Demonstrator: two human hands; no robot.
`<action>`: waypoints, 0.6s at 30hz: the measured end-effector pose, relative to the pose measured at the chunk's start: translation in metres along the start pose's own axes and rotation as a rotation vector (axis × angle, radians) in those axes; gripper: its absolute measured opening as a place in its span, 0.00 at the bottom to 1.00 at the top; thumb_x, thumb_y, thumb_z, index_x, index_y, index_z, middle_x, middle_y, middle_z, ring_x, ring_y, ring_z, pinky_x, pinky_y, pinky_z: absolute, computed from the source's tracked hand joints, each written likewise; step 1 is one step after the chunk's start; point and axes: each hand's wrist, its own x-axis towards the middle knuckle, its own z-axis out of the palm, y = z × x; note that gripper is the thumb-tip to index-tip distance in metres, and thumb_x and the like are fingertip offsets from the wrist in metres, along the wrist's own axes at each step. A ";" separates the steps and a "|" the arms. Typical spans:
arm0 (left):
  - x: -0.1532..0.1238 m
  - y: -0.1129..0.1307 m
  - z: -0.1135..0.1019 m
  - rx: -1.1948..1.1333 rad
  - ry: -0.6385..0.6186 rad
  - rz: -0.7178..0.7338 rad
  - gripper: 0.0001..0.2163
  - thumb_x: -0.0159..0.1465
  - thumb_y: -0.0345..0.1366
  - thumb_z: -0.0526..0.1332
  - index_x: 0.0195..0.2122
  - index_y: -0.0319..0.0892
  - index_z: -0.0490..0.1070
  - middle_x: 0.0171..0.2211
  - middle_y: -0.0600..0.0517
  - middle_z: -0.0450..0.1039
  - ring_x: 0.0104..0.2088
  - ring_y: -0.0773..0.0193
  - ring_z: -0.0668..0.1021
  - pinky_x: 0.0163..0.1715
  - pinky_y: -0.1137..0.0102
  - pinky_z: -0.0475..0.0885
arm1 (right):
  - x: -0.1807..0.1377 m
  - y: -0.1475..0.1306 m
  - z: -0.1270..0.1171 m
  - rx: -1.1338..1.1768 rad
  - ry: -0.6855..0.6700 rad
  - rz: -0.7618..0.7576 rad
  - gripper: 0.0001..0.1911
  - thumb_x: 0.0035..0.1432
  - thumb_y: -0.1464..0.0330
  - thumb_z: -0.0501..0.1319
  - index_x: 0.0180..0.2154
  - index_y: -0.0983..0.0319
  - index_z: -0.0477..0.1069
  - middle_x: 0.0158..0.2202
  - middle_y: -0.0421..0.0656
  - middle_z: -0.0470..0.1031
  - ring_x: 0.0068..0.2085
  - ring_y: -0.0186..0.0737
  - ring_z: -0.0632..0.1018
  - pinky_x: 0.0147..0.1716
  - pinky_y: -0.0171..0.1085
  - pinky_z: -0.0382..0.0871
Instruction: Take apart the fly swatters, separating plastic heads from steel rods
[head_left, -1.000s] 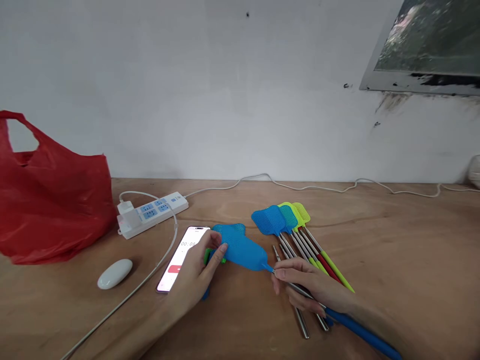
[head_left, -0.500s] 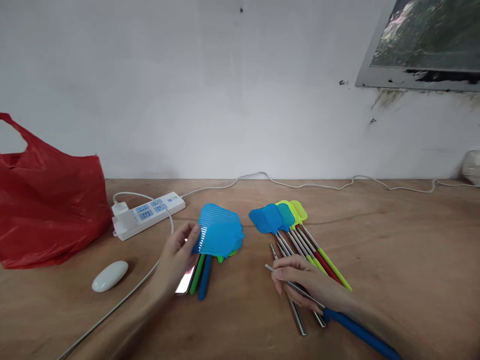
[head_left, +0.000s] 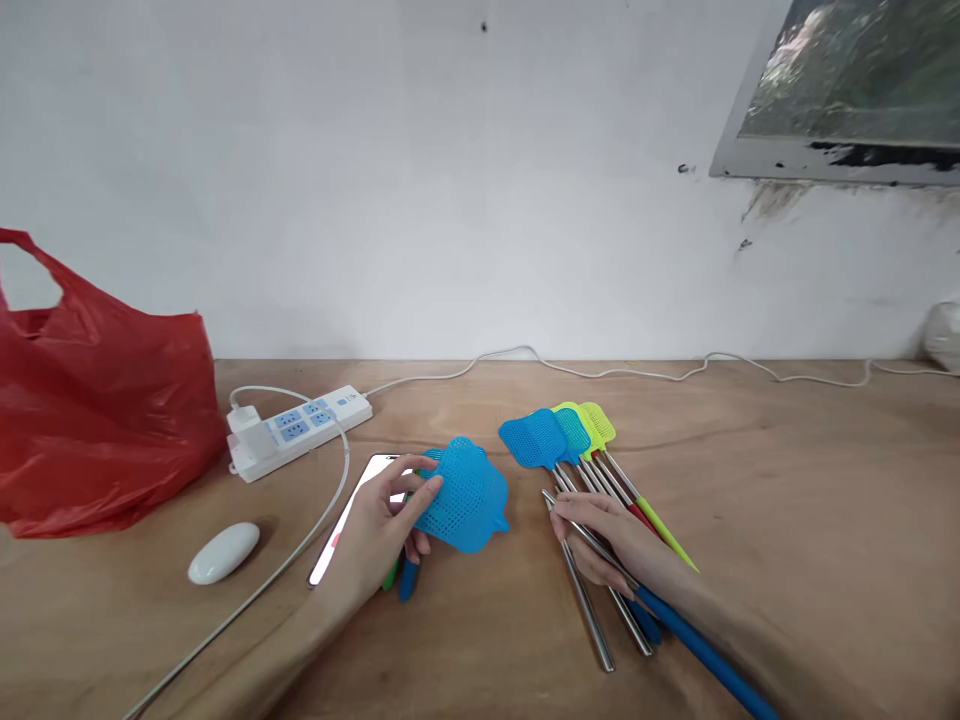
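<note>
My left hand (head_left: 391, 520) pinches the edge of a blue fly swatter head (head_left: 466, 497), a perforated flap whose short socket points right. Under it, partly hidden, lie other swatter heads and the ends of a green handle (head_left: 391, 574) and a blue handle (head_left: 409, 577). My right hand (head_left: 604, 535) is closed around a metal rod with a blue grip (head_left: 705, 645), its bare tip pointing up and left. Loose metal rods (head_left: 592, 620) lie beneath that hand. Behind it are several fly swatters with blue heads (head_left: 534, 438), a teal head (head_left: 574, 435) and yellow-green heads (head_left: 598, 422).
A lit phone (head_left: 330, 550) lies partly under my left wrist. Farther left are a white mouse (head_left: 223, 553), a power strip (head_left: 296, 432) with its cable, and a red plastic bag (head_left: 105, 410). A thin white cord (head_left: 600, 373) runs along the wall.
My left hand has moved right and down, turning the blue swatter head so its socket faces the rod. More of the phone shows. The rod in my right hand has shifted slightly.
</note>
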 end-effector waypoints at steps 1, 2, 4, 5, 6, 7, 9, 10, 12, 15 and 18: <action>0.000 0.000 0.000 -0.011 -0.010 -0.002 0.23 0.59 0.54 0.67 0.46 0.43 0.68 0.29 0.57 0.73 0.16 0.68 0.75 0.12 0.74 0.71 | 0.000 0.000 0.000 -0.001 -0.001 -0.002 0.20 0.63 0.53 0.59 0.27 0.61 0.68 0.07 0.29 0.57 0.08 0.25 0.50 0.11 0.31 0.43; 0.000 0.001 0.000 -0.021 -0.020 -0.002 0.23 0.58 0.53 0.68 0.47 0.43 0.68 0.29 0.56 0.73 0.18 0.66 0.77 0.14 0.73 0.74 | -0.001 0.000 0.000 -0.003 -0.002 -0.001 0.20 0.63 0.53 0.59 0.27 0.61 0.68 0.07 0.29 0.57 0.08 0.25 0.50 0.11 0.31 0.43; 0.001 0.000 0.000 -0.031 -0.036 0.008 0.24 0.58 0.50 0.70 0.48 0.43 0.68 0.31 0.56 0.73 0.22 0.64 0.79 0.19 0.71 0.77 | -0.001 0.000 0.000 -0.008 0.001 0.007 0.21 0.63 0.52 0.59 0.27 0.61 0.68 0.07 0.29 0.57 0.08 0.25 0.50 0.11 0.31 0.43; 0.001 0.000 0.000 -0.029 -0.042 0.017 0.23 0.58 0.50 0.70 0.48 0.43 0.67 0.32 0.55 0.73 0.23 0.64 0.79 0.21 0.69 0.79 | -0.001 0.000 0.000 -0.011 0.003 0.012 0.21 0.63 0.52 0.59 0.27 0.61 0.68 0.07 0.29 0.57 0.08 0.25 0.50 0.11 0.31 0.43; 0.001 -0.001 0.000 -0.023 -0.043 0.031 0.23 0.58 0.49 0.70 0.49 0.43 0.67 0.34 0.54 0.74 0.25 0.63 0.80 0.24 0.67 0.80 | -0.001 0.000 0.000 -0.012 0.005 0.016 0.21 0.63 0.51 0.59 0.27 0.61 0.68 0.07 0.29 0.57 0.08 0.25 0.50 0.11 0.31 0.42; 0.002 -0.003 -0.001 -0.012 -0.036 0.052 0.23 0.59 0.49 0.69 0.50 0.44 0.67 0.37 0.53 0.74 0.26 0.63 0.80 0.27 0.65 0.81 | 0.000 0.001 0.000 -0.012 0.005 0.019 0.21 0.63 0.51 0.59 0.27 0.61 0.68 0.07 0.29 0.57 0.08 0.25 0.50 0.11 0.31 0.42; 0.003 -0.005 -0.002 0.046 -0.009 0.108 0.21 0.62 0.49 0.67 0.51 0.44 0.67 0.44 0.50 0.74 0.30 0.62 0.81 0.33 0.62 0.82 | 0.000 0.001 0.000 -0.007 0.004 0.014 0.22 0.62 0.50 0.59 0.28 0.61 0.69 0.07 0.29 0.57 0.08 0.26 0.51 0.11 0.31 0.42; 0.003 -0.006 -0.003 0.096 0.017 0.144 0.21 0.63 0.48 0.65 0.52 0.45 0.66 0.48 0.48 0.73 0.34 0.60 0.81 0.36 0.60 0.82 | 0.001 0.001 -0.001 -0.006 0.002 0.011 0.22 0.62 0.50 0.59 0.28 0.61 0.69 0.07 0.29 0.57 0.08 0.26 0.51 0.11 0.31 0.42; 0.002 -0.006 -0.005 0.246 0.108 0.259 0.20 0.66 0.47 0.62 0.56 0.47 0.64 0.54 0.46 0.71 0.45 0.55 0.80 0.44 0.57 0.80 | 0.001 0.002 -0.001 -0.006 -0.001 0.007 0.22 0.62 0.49 0.59 0.28 0.61 0.68 0.07 0.28 0.57 0.08 0.26 0.51 0.10 0.31 0.43; -0.001 -0.006 -0.006 0.548 0.203 0.495 0.17 0.70 0.42 0.57 0.59 0.48 0.64 0.60 0.45 0.67 0.59 0.49 0.72 0.57 0.51 0.70 | 0.001 0.004 -0.001 -0.017 0.000 0.006 0.22 0.62 0.49 0.59 0.28 0.61 0.68 0.07 0.28 0.57 0.08 0.27 0.51 0.11 0.31 0.43; -0.005 -0.009 -0.002 0.778 0.067 0.635 0.13 0.71 0.38 0.55 0.55 0.47 0.68 0.60 0.45 0.69 0.59 0.48 0.72 0.58 0.50 0.69 | 0.001 0.006 -0.001 -0.029 0.012 -0.012 0.22 0.63 0.50 0.59 0.28 0.61 0.69 0.06 0.28 0.57 0.08 0.27 0.50 0.11 0.31 0.44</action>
